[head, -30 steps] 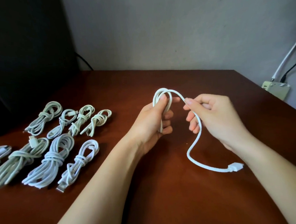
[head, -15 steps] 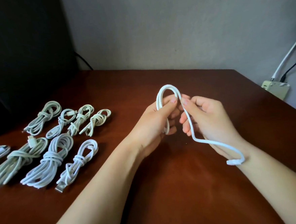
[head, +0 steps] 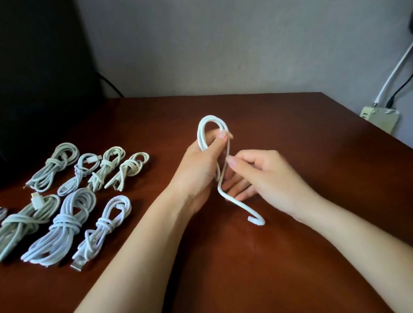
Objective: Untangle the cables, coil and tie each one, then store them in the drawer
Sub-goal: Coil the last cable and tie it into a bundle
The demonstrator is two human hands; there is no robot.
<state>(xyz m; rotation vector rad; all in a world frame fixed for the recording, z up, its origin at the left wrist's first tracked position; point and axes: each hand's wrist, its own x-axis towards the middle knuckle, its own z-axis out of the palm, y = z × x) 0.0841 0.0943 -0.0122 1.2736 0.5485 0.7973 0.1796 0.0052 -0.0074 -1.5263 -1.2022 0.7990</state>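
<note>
white cable: loops pinched in our left hand above bench | right hand grips tail, shorter than a second ago | we judge coil nearly done, tie next | tied bundles wait left

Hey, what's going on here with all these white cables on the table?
A person is partway through coiling a white cable with bare hands above a brown table. The left hand grips the gathered loops, thumb pressed on top, while the right hand pinches the loose tail just below them. The plug end hangs down near the tabletop. Off to the left, the tied cable bundles lie in two rows. No drawer is in view.
</note>
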